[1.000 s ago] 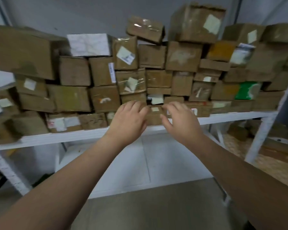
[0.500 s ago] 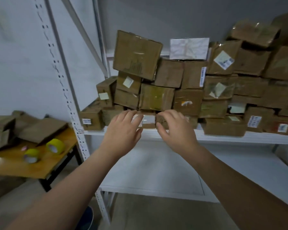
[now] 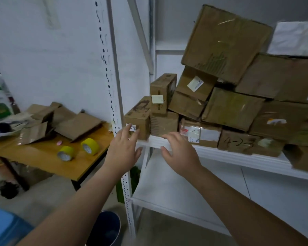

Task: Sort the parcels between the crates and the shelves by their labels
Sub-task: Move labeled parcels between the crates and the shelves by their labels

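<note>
Only two arms of the person are in view. The bare left hand [image 3: 122, 151] and bare right hand [image 3: 180, 157] are uncovered to the fingertips. The bare left forearm [image 3: 75, 206] and bare right forearm [image 3: 238, 201] are smooth and unclothed from the wrist to the lower edge of the view, broadening toward it.

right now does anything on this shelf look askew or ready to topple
Yes: the topmost large carton sits tilted, propped on smaller parcels that lie skewed too. It might slide; nothing looks spilled.
</note>
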A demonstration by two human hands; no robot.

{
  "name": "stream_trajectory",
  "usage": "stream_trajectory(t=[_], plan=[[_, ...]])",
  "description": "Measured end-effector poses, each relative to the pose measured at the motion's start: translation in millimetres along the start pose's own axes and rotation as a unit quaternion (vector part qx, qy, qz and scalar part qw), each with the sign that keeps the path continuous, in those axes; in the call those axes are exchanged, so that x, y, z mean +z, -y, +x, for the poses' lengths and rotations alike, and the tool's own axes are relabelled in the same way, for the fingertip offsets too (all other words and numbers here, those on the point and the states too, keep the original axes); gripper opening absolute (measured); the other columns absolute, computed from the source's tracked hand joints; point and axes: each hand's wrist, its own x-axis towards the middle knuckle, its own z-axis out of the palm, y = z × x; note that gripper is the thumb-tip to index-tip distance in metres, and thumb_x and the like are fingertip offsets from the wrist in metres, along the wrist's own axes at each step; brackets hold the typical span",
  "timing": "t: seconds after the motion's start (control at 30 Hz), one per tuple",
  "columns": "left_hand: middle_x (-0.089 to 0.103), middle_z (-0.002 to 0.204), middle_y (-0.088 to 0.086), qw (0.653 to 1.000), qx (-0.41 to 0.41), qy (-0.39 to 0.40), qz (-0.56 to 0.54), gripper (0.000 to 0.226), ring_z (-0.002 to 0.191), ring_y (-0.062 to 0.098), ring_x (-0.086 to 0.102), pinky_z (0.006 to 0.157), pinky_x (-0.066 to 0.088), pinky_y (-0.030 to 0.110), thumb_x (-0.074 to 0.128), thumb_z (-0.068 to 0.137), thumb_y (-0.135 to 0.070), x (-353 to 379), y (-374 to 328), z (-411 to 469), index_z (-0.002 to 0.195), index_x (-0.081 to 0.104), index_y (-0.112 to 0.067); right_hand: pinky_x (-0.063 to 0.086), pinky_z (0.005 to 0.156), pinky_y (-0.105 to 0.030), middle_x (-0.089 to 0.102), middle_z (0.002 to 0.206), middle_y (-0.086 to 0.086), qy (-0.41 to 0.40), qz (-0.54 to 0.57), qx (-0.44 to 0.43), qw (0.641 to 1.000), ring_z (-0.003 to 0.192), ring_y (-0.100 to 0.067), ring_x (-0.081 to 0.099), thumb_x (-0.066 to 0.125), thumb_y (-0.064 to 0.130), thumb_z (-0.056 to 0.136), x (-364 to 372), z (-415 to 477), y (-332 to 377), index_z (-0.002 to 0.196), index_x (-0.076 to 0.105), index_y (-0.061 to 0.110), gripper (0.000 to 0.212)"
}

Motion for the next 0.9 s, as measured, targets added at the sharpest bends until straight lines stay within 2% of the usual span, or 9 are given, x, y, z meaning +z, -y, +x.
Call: stream_trajectory(t=[0.1,0.2,0.27,0.4,0.5,0.6,0.7,0.8,0.9], plan=[[0.02,0.154,0.016,0.998,-0.015,0.005,-0.057,0.067,0.138,0.035,0.027,0.111,0.029,0.042,0.052,0.091,-0.049,18.1,24.9,33.7,0.147,0.028,-0.02,0.042,0.091,-0.032,0.053,0.13,-0.004,-0.01,0.01,0.025,1.0,0.117,-0.022,0.049,0.055,0.024,0.091,25.7,25.0,3.1,0.129,0.054,0.015,0.039],[0.02,0.153,0.016,0.973,-0.076,0.041,-0.212,0.071,0.137,0.035,0.028,0.108,0.032,0.045,0.055,0.09,-0.049,33.9,48.9,67.8,0.148,0.024,-0.023,0.038,0.091,-0.025,0.051,0.134,-0.003,-0.019,0.05,0.07,0.996,0.12,-0.019,0.047,0.055,0.025,0.092,50.2,49.5,11.0,0.134,0.05,0.016,0.043],[0.031,0.147,0.014,0.952,-0.083,0.077,-0.283,0.068,0.13,0.03,0.039,0.102,0.039,0.04,0.054,0.091,-0.046,45.6,63.4,81.9,0.148,0.021,-0.027,0.037,0.093,-0.024,0.05,0.136,-0.003,-0.031,0.103,0.109,0.988,0.122,-0.016,0.046,0.056,0.023,0.092,67.0,64.8,20.3,0.138,0.045,0.018,0.047],[0.05,0.136,0.001,0.916,-0.033,0.095,-0.388,0.056,0.111,0.016,0.055,0.091,0.05,0.033,0.048,0.096,-0.038,59.1,84.1,87.4,0.146,0.023,-0.033,0.043,0.105,-0.034,0.043,0.145,-0.001,-0.051,0.245,0.18,0.951,0.13,-0.014,0.044,0.059,0.017,0.092,97.0,84.7,37.9,0.149,0.03,0.02,0.064],[0.055,0.129,-0.004,0.87,-0.028,0.089,-0.484,0.041,0.104,0.008,0.058,0.086,0.053,0.031,0.043,0.098,-0.035,64.4,92.1,79.9,0.139,0.032,-0.036,0.049,0.093,-0.019,0.047,0.14,0.006,-0.084,0.348,0.207,0.911,0.12,-0.001,0.049,0.061,0.016,0.092,113.1,84.3,47.8,0.146,0.029,0.024,0.063],[0.065,0.11,-0.008,0.822,-0.079,0.041,-0.562,0.033,0.092,0.0,0.064,0.077,0.057,0.028,0.037,0.1,-0.037,67.2,100.1,65.5,0.131,0.041,-0.028,0.048,0.074,-0.008,0.056,0.118,0.012,-0.152,0.396,0.204,0.882,0.1,0.012,0.057,0.067,0.018,0.088,121.6,79.1,57.3,0.126,0.037,0.024,0.048],[0.067,0.101,-0.011,0.775,-0.092,0.04,-0.624,0.025,0.092,0.005,0.065,0.082,0.057,0.034,0.037,0.101,-0.029,65.5,109.0,56.8,0.119,0.055,-0.026,0.049,0.074,-0.01,0.055,0.115,0.012,-0.194,0.358,0.199,0.891,0.101,0.01,0.056,0.077,0.033,0.077,121.9,74.1,71.3,0.118,0.036,0.035,0.058],[0.067,0.103,-0.011,0.725,-0.072,0.083,-0.68,0.018,0.099,0.009,0.064,0.078,0.056,0.028,0.053,0.092,-0.035,61.2,115.0,49.8,0.109,0.057,-0.037,0.05,0.086,-0.017,0.045,0.127,0.01,-0.168,0.24,0.206,0.934,0.113,0.002,0.048,0.074,0.056,0.067,121.7,66.7,83.2,0.13,0.034,0.042,0.076],[0.048,0.127,-0.017,0.685,-0.097,0.181,-0.698,0.059,0.116,0.011,0.049,0.089,0.048,0.032,0.067,0.076,-0.047,62.7,119.8,42.6,0.128,0.042,-0.041,0.051,0.082,-0.016,0.036,0.121,0.016,-0.178,0.168,0.242,0.939,0.105,0.007,0.046,0.069,0.075,0.056,119.9,60.3,92.0,0.124,0.034,0.045,0.082]])
